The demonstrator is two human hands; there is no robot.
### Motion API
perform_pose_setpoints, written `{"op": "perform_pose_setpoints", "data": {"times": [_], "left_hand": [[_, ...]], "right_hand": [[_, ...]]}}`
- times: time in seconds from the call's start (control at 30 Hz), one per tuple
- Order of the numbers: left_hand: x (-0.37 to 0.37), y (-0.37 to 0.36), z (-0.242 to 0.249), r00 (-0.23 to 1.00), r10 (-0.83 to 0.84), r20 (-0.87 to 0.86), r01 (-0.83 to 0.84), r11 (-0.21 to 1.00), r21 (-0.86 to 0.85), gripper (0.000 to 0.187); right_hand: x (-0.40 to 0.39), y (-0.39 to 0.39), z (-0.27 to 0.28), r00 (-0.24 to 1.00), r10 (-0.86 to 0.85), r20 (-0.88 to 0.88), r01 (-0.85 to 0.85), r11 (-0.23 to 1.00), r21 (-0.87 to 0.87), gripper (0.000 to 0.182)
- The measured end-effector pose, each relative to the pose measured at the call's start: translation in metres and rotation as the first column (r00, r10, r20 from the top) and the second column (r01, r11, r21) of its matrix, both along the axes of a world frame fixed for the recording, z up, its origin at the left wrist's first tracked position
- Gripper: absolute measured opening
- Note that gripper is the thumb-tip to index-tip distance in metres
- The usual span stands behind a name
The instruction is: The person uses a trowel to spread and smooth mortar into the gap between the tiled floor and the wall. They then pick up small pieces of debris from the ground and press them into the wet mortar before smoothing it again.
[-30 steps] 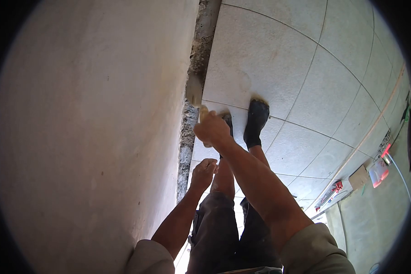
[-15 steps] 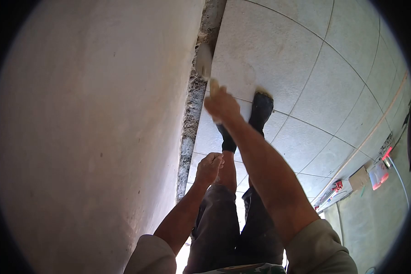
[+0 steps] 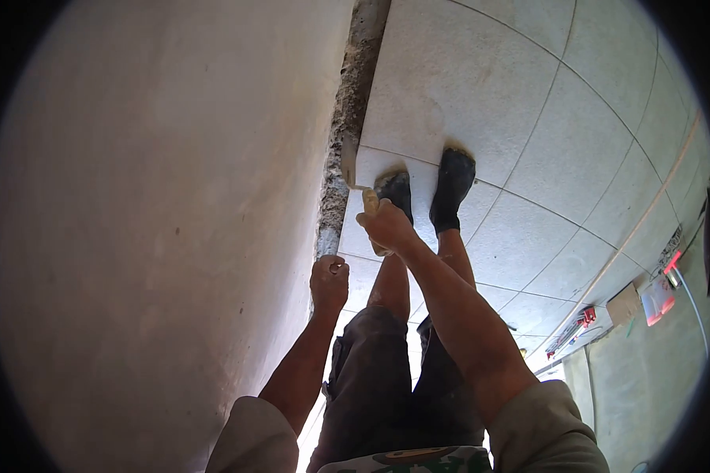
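Observation:
My right hand [image 3: 390, 227] is wrapped round the pale yellow handle of a trowel [image 3: 349, 164]. The trowel's blade points away from me and lies at the rough gap [image 3: 343, 118] between wall and floor tiles. My left hand [image 3: 329, 282] is closed, fingers curled, close to the wall at the near part of that gap. Whatever it may hold is hidden inside the fist.
A plastered wall [image 3: 173, 197] rises along the left. Pale tiles [image 3: 465, 79] cover the floor, and my dark-shod feet [image 3: 454, 177] stand on them beside the gap. Along the right wall are a red tool [image 3: 584, 317], a cardboard piece [image 3: 624, 305] and a clear-and-red package [image 3: 657, 299].
My right hand has drawn the trowel back toward me along the gap. My left hand has shifted left to the wall side. One foot now shows more fully.

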State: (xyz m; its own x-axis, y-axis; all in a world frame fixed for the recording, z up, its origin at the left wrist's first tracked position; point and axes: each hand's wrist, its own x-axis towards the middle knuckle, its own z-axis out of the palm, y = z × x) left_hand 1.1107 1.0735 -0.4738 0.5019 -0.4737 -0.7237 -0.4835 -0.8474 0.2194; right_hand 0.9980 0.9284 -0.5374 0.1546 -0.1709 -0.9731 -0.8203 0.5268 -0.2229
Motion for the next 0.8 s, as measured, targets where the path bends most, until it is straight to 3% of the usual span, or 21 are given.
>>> {"op": "perform_pose_setpoints", "data": {"times": [0.03, 0.1, 0.17, 0.2, 0.23, 0.27, 0.3, 0.33, 0.37, 0.43, 0.47, 0.5, 0.57, 0.6, 0.67, 0.73, 0.77, 0.8], "left_hand": [[0.000, -0.007, 0.003, 1.000, -0.007, -0.006, 0.007, 1.000, -0.013, 0.018], [0.002, -0.024, 0.010, 0.992, 0.110, -0.056, -0.102, 0.985, 0.137, 0.029], [0.010, -0.020, 0.002, 0.985, -0.163, -0.052, 0.171, 0.954, 0.244, 0.046], [0.007, -0.030, 0.007, 0.988, -0.153, -0.025, 0.155, 0.964, 0.217, 0.052], [0.005, -0.040, 0.013, 0.992, -0.123, -0.019, 0.124, 0.981, 0.146, 0.049], [0.001, -0.057, 0.024, 0.996, -0.086, -0.003, 0.086, 0.986, 0.143, 0.037], [-0.002, -0.071, 0.031, 0.994, 0.084, -0.066, -0.080, 0.994, 0.068, 0.030], [-0.005, -0.082, 0.040, 0.957, 0.247, -0.149, -0.248, 0.969, 0.013, 0.026], [-0.007, -0.089, 0.044, 0.961, 0.230, -0.157, -0.235, 0.972, -0.017, 0.026], [-0.009, -0.108, 0.045, 0.998, -0.001, -0.064, -0.023, 0.924, -0.383, 0.036], [-0.008, -0.122, 0.053, 0.998, -0.015, -0.062, -0.012, 0.909, -0.417, 0.036], [-0.008, -0.138, 0.066, 0.987, -0.035, -0.156, -0.029, 0.921, -0.388, 0.041], [-0.006, -0.171, 0.096, 0.956, -0.068, -0.286, -0.018, 0.958, -0.287, 0.046], [-0.004, -0.179, 0.106, 0.953, -0.084, -0.291, -0.014, 0.948, -0.318, 0.046], [-0.005, -0.199, 0.127, 0.945, -0.109, -0.309, 0.011, 0.953, -0.303, 0.044], [-0.004, -0.202, 0.140, 0.942, -0.122, -0.314, 0.006, 0.938, -0.347, 0.042], [0.000, -0.197, 0.135, 0.946, -0.159, -0.281, 0.034, 0.914, -0.404, 0.036], [-0.001, -0.196, 0.138, 0.951, -0.189, -0.246, 0.060, 0.889, -0.454, 0.031]], "right_hand": [[-0.004, -0.005, 0.000, 0.993, -0.074, 0.097, 0.070, 0.997, 0.037, 0.042], [-0.012, -0.009, -0.003, 0.949, -0.148, 0.280, 0.135, 0.989, 0.066, 0.043], [-0.016, 0.016, -0.018, 0.878, 0.171, 0.446, -0.045, 0.959, -0.279, 0.041], [-0.018, 0.025, -0.021, 0.857, 0.252, 0.449, -0.066, 0.919, -0.389, 0.040], [-0.019, 0.030, -0.019, 0.876, 0.193, 0.442, -0.023, 0.933, -0.360, 0.039], [-0.020, 0.017, 0.002, 0.903, -0.110, 0.415, 0.161, 0.983, -0.090, 0.037], [-0.020, 0.005, 0.023, 0.867, -0.409, 0.284, 0.389, 0.912, 0.129, 0.036], [-0.024, -0.010, 0.044, 0.848, -0.489, 0.204, 0.453, 0.869, 0.201, 0.036], [-0.029, -0.025, 0.067, 0.842, -0.493, 0.220, 0.464, 0.869, 0.173, 0.036], [-0.044, -0.051, 0.104, 0.826, -0.515, 0.230, 0.485, 0.857, 0.177, 0.038], [-0.054, -0.063, 0.117, 0.819, -0.515, 0.251, 0.494, 0.857, 0.146, 0.038], [-0.067, -0.073, 0.127, 0.916, -0.297, 0.268, 0.316, 0.948, -0.030, 0.039], [-0.088, -0.098, 0.158, 0.987, 0.114, 0.113, -0.071, 0.941, -0.332, 0.044], [-0.097, -0.107, 0.180, 0.989, 0.111, 0.102, -0.067, 0.930, -0.362, 0.044], [-0.120, -0.129, 0.226, 0.996, 0.053, 0.073, -0.040, 0.984, -0.172, 0.041], [-0.139, -0.129, 0.258, 0.998, -0.041, 0.056, 0.049, 0.986, -0.161, 0.039], [-0.151, -0.119, 0.258, 0.999, -0.029, 0.033, 0.037, 0.956, -0.290, 0.038], [-0.162, -0.112, 0.260, 0.987, -0.151, 0.044, 0.157, 0.965, -0.211, 0.033]]}}
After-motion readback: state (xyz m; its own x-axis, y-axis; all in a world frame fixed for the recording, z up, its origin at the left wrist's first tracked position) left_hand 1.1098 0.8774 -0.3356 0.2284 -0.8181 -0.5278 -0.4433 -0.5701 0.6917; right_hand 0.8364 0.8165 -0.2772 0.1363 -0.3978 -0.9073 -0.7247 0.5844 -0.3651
